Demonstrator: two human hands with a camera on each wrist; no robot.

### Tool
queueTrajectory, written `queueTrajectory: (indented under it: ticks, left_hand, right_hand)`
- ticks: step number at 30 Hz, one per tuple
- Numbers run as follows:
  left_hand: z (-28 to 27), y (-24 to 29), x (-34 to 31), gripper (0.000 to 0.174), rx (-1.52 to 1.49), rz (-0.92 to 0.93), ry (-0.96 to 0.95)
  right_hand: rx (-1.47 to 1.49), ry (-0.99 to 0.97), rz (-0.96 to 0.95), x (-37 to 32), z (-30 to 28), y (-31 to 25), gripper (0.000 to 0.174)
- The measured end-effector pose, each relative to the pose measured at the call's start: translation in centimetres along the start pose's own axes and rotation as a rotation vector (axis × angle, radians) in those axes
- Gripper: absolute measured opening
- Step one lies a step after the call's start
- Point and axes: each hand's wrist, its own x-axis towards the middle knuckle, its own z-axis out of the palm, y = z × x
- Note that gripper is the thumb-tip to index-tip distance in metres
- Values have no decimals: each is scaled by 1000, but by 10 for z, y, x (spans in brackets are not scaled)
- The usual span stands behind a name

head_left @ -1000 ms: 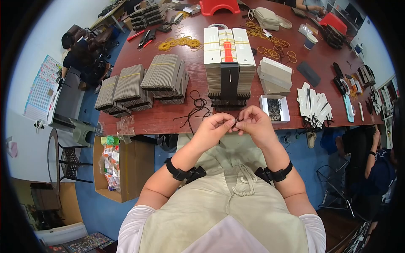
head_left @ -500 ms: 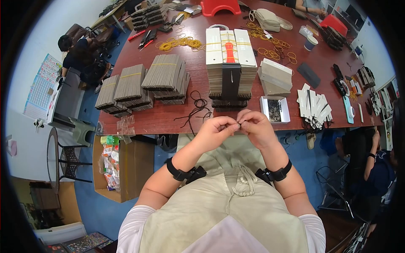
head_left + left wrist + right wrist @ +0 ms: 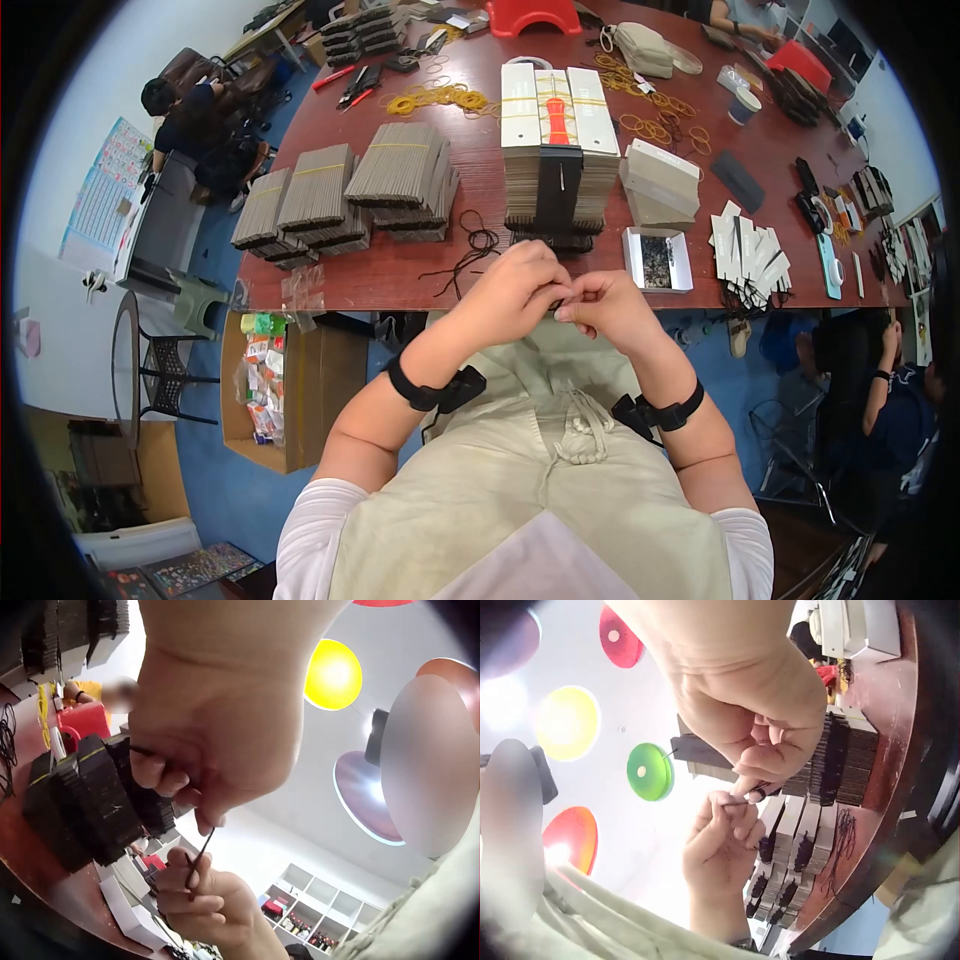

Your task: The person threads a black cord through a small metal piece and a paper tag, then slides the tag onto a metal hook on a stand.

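Note:
Both hands meet at the table's front edge, in front of the tall banded stack of tags (image 3: 560, 180). A thin black cord (image 3: 201, 853) runs between their fingertips. My left hand (image 3: 514, 292) has its back turned up and its fingers curled around one part of the cord. The right hand (image 3: 612, 308) pinches the cord between thumb and forefinger just beside it. In the right wrist view a small dark loop of cord (image 3: 756, 796) shows at the fingertips. Loose black cords (image 3: 468, 252) lie on the table to the left of the hands.
Banded stacks of grey tags (image 3: 395, 170) stand at the left. A white box (image 3: 683, 262) with small black bits sits right of the hands, with fanned white tags (image 3: 748, 250) beyond. Yellow rubber bands (image 3: 440, 98) lie farther back. A cardboard box (image 3: 325, 380) stands below the table's left side.
My left hand has risen and rolled so its back faces up, its fingers more curled. The right hand stays close, still pinching the cord. The head view has shifted slightly.

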Motion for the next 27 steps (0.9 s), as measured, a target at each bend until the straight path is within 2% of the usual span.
queueTrajectory:
  ticks: [2, 3, 6, 7, 10, 11, 14, 17, 20, 23, 27]
  left_hand:
    - [10, -5, 1, 8, 99, 53, 127]
    - [13, -6, 1, 9, 170, 55, 253]
    - [17, 1, -4, 9, -109, -281, 402]
    - [20, -7, -10, 12, -239, -330, 316]
    - [30, -9, -18, 14, -511, -441, 218]
    - [32, -6, -19, 15, -634, -530, 225]
    - [34, -15, -24, 9, -250, -363, 212]
    - [31, -7, -19, 7, -212, -297, 253]
    - [32, -2, -17, 5, -198, -330, 261]
    - [36, -10, -18, 6, -47, -222, 270]
    - [33, -11, -14, 10, 102, 19, 302]
  right_hand:
    - [14, 74, -41, 0, 5, 0, 8]
    - [64, 88, -65, 0, 4, 2, 8]
    - [159, 133, -122, 2, -1, 7, 8]
    - [154, 148, -126, 2, -2, 8, 8]
    - [172, 170, -135, 2, 0, 9, 8]
    - [182, 173, -139, 3, 0, 9, 8]
    - [165, 195, -142, 4, 3, 9, 8]
    - [356, 153, -124, 4, 4, 8, 8]
    - [491, 78, -39, 6, -2, 6, 9]
    - [430, 49, 20, 7, -6, 8, 8]
    - [499, 30, 77, 8, -9, 6, 10]
